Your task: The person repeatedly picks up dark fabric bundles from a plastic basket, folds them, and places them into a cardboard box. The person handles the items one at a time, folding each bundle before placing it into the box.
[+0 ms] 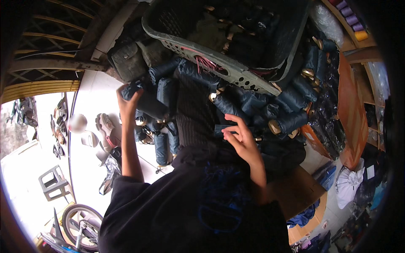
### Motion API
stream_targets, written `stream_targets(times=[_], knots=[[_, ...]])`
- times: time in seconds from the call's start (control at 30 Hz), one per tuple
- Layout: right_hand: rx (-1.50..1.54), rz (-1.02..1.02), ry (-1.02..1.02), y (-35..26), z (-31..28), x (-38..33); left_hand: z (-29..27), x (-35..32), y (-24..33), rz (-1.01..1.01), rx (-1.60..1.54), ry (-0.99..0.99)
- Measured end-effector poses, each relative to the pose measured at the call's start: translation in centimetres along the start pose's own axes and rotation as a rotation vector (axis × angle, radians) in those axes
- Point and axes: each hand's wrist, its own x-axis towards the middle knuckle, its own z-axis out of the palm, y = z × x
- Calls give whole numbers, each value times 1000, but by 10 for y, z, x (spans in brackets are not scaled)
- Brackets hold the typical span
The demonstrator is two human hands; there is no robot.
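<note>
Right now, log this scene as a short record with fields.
Left hand: raised, gripping a dark blue thread cone
Right hand: fingers curled on a small dark piece over the pile
Pile: many dark blue cones heaped together
Basket: grey plastic, tilted above the pile, dark cones inside
Shelf: wooden, on the right

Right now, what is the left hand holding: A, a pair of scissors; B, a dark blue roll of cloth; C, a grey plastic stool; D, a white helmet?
B: the left hand is wrapped around a dark blue roll of cloth lifted off the pile.
</note>
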Motion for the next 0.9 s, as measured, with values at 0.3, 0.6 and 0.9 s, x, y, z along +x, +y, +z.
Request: stream_targets(times=[0.3, 0.6, 0.9], knots=[[-902, -107, 266, 11, -21, 5, 55, 29, -20, 620, 701, 48], [-900, -124, 202, 8, -34, -20, 115, -94, 74, 487, 99, -905], [-771, -507, 862, -93, -36, -28, 149, -133, 184, 369, -265, -861]])
